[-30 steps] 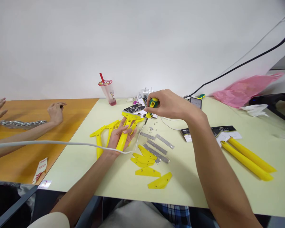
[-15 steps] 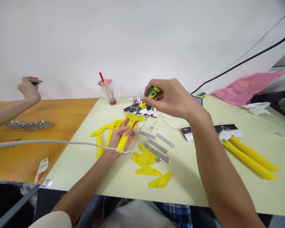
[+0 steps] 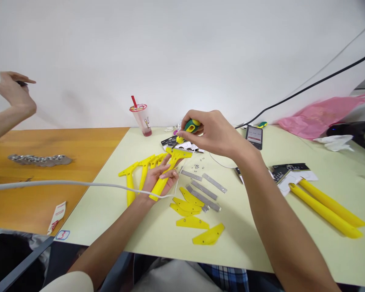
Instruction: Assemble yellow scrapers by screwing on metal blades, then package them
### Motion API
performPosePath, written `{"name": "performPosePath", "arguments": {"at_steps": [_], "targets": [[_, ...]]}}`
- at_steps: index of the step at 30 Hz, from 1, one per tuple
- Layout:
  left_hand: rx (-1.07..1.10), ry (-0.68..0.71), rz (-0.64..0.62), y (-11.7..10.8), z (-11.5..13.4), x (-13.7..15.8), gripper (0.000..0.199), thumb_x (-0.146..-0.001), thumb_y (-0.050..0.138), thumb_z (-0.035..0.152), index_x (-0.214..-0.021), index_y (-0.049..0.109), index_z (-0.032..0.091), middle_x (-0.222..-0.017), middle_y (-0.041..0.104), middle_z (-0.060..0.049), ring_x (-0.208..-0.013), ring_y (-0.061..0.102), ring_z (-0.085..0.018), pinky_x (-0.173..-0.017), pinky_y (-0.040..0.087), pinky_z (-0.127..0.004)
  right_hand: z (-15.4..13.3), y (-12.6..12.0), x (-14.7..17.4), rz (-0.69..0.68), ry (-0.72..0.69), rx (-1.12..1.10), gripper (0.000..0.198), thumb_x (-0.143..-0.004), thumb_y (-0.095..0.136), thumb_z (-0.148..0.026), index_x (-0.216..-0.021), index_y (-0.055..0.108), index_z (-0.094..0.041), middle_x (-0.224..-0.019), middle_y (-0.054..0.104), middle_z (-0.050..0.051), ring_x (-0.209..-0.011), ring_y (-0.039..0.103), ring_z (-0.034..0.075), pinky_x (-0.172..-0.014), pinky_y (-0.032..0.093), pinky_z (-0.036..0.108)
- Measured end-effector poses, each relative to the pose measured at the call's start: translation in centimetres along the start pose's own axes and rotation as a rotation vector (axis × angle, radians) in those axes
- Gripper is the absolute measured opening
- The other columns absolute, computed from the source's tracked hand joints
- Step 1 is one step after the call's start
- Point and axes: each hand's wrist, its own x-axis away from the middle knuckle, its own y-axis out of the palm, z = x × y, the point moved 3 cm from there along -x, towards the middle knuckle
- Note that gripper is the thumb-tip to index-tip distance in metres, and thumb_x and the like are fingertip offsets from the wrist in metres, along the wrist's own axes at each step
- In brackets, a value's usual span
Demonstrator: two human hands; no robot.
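Note:
My left hand (image 3: pixel 159 177) is wrapped round the handle of a yellow scraper (image 3: pixel 160 187), its wide head tilted up and away from me. Above that head, my right hand (image 3: pixel 208 132) grips a green and yellow screwdriver (image 3: pixel 192 126), pointing down at the scraper's head; whether its tip sits in a screw is too small to tell. Several more yellow scrapers (image 3: pixel 129 182) lie left of my left hand. To the right are small loose screws (image 3: pixel 197 166), grey blades (image 3: pixel 204 190) and yellow cover plates (image 3: pixel 192 222).
A drink cup (image 3: pixel 142 120) stands at the back. A phone (image 3: pixel 254 136), yellow tubes (image 3: pixel 327 209), printed cards (image 3: pixel 293 172) and a pink bag (image 3: pixel 319 115) are on the right. A white cable (image 3: pixel 87 184) crosses in front. At left, a co-worker's hand (image 3: pixel 16 91) is raised over metal parts (image 3: pixel 39 159).
My right hand and the screwdriver have come down slightly towards the scraper's head. The phone now shows fully behind my right arm. The co-worker's hand has moved up and left.

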Motion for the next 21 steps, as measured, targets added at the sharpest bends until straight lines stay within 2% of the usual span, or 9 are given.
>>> {"name": "performPosePath", "arguments": {"at_steps": [12, 21], "targets": [[-0.021, -0.010, -0.035, 0.02, 0.11, 0.07, 0.052, -0.098, 0.054, -0.001, -0.142, 0.066, 0.022, -0.142, 0.072, -0.014, -0.043, 0.041, 0.005, -0.074, 0.064, -0.021, 0.19, 0.31, -0.09, -0.007, -0.015, -0.018, 0.015, -0.100, 0.074, -0.037, -0.101, 0.072, -0.022, -0.075, 0.071, 0.000, -0.066, 0.060, 0.017, -0.068, 0.041, 0.031], [-0.029, -0.006, -0.053, -0.11, 0.13, 0.00, 0.051, -0.096, 0.058, -0.002, -0.140, 0.068, 0.022, -0.143, 0.072, -0.014, -0.044, 0.042, 0.005, -0.074, 0.064, -0.022, -0.02, 0.23, -0.04, -0.027, -0.008, -0.005, 0.016, -0.099, 0.073, -0.038, -0.102, 0.073, -0.022, -0.078, 0.072, 0.001, -0.067, 0.057, 0.017, -0.069, 0.040, 0.031]]}}
